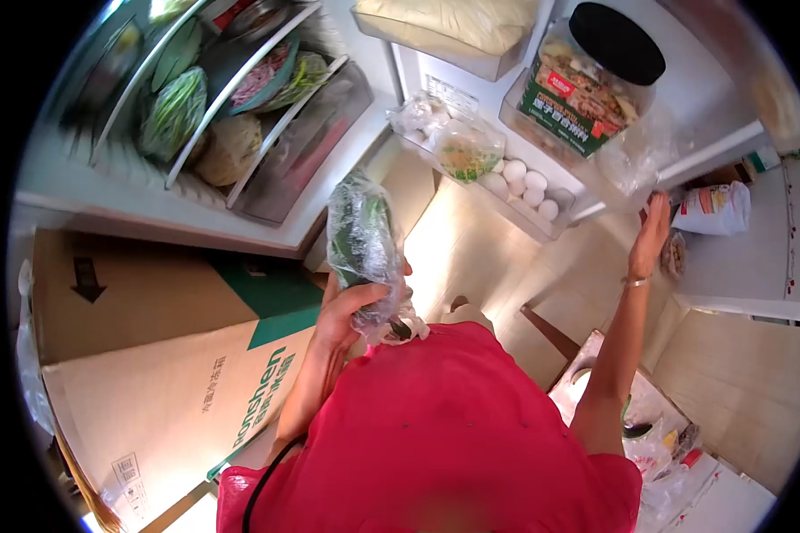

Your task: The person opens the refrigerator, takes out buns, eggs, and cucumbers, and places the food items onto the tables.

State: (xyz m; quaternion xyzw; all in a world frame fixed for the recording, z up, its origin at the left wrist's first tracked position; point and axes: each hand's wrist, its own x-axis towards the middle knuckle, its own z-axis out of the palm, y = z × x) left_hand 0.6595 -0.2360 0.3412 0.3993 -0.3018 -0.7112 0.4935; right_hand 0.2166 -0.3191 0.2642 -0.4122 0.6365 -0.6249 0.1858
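In my left hand (pixel 347 311) is a clear plastic bag of green vegetables (pixel 361 235), long and dark green like cucumbers. The fingers wrap round its lower part, in front of my red shirt, and the bag points up toward the open refrigerator. My right hand (pixel 652 233) is stretched out to the right, its fingers closed at the edge of the open refrigerator door (pixel 711 147); the fingertips are partly hidden. Close by that hand hangs a crumpled clear plastic bag (pixel 636 160) at the door shelf.
Refrigerator shelves (pixel 209 115) at upper left hold bagged greens (pixel 176 114) and other food. Door bins carry eggs (pixel 533 188), a big black-lidded jar (pixel 587 84) and a yellowish bag (pixel 458 22). A large cardboard box (pixel 151 346) stands at left, a cluttered low table (pixel 587 355) at lower right.
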